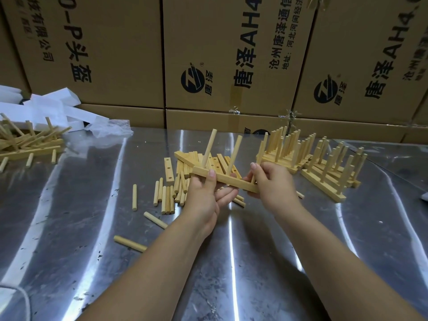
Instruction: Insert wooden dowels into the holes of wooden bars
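polished steel tabletop [92, 228] before stacked cardboard cartons [115, 54]: left hand [206, 195] and right hand [271, 181] both grasp a pale rectangular wooden bar [231, 180] raised above it, two round wooden dowels [209, 149] standing in its holes.

Left hand [206, 195] and right hand [271, 181] grip, forearms outstretched.

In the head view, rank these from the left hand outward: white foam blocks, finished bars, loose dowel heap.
1. Loose dowel heap, beside the left hand.
2. Finished bars, behind to the right.
3. White foam blocks, far back left.
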